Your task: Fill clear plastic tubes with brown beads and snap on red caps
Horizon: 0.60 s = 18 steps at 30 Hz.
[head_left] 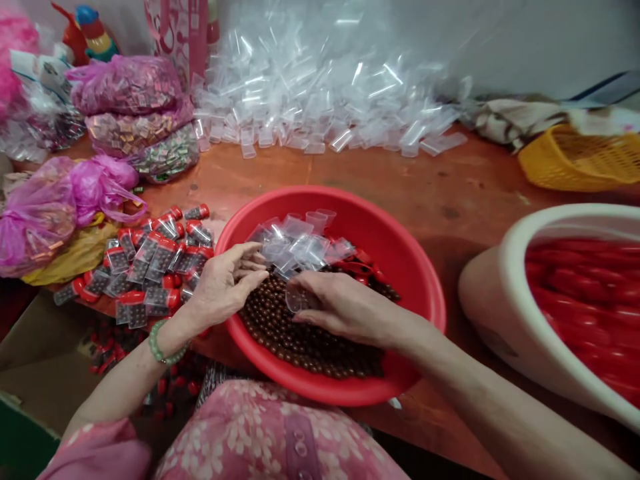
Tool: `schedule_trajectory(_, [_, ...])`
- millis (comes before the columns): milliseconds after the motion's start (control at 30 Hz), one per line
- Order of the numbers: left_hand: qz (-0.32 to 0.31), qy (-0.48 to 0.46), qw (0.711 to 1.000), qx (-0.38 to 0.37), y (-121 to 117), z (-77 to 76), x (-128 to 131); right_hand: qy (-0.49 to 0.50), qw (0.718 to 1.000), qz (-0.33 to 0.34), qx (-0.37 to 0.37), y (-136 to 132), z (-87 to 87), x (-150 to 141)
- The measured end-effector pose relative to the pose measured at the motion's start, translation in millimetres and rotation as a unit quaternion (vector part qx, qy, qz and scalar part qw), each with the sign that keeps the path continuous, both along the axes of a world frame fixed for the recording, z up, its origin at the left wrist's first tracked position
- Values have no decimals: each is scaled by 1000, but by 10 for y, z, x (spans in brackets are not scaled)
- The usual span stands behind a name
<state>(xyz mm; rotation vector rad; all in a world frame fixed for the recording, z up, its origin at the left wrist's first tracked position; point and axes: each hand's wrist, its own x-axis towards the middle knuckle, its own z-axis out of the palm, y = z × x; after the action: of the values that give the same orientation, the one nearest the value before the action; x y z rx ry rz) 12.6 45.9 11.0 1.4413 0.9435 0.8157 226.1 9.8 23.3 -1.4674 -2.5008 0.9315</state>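
Observation:
A red basin [430, 287] holds dark brown beads [300, 350], a heap of clear plastic cases [300, 243] and some red parts [363, 263]. My right hand [345, 303] is over the beads, its fingers closed round a clear plastic case [297, 298] whose rounded end points left. At the basin's left rim is my left hand [225, 280], with its thumb apart from loosely bent fingers and nothing visible between them. Beside it on the table lies a pile of filled clear cases with red caps [157, 257].
A large heap of clear cases [320, 100] lies along the wall. Pink bags [133, 87] of small pieces stand at the left. At the right are a white tub [493, 300] of red parts and a yellow basket [545, 163]. An open cardboard box [50, 353] sits below the table's left edge.

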Motion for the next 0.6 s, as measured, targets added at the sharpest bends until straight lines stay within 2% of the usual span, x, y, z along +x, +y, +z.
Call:
schedule_trajectory(100, [0, 27, 997, 66, -23, -34, -6, -111, 993, 39, 30, 20, -104, -77])
schedule_trajectory(267, [8, 45, 992, 121, -46, -34, 6, -149, 988, 43, 24, -17, -327, -372])
schedule_trajectory(400, [20, 56, 989, 134, -52, -42, 0, -103, 991, 83, -9, -16, -375, -508])
schedule_trajectory(500, [26, 54, 990, 128, -54, -61, 6, -49, 990, 124, -50, 22, -318, -439])
schedule_trajectory(600, [25, 48, 991, 120, -52, -50, 14, -3, 988, 130, -87, 68, -257, -309])
